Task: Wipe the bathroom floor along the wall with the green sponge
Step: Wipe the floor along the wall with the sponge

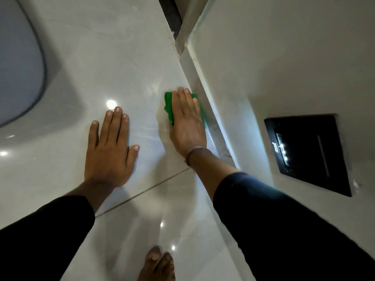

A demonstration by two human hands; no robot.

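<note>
- This is a bathroom in a home.
- The floor [125, 57] is laid with large glossy pale tiles; a thin grout line [142, 191] runs across it, and small round ceiling lights show as bright spots [111, 103] in the shine.
- A white rounded fixture with a dark rim [18, 63], most likely a toilet or basin, fills the upper left corner.
- A plain pale wall [284, 57] rises along the right edge of the floor, with a low skirting strip [205, 94] at its foot.
- A black glossy rectangular panel [306, 151] is set flush in that wall.
- A bare foot [157, 264] stands on the tiles at the bottom edge.
</note>
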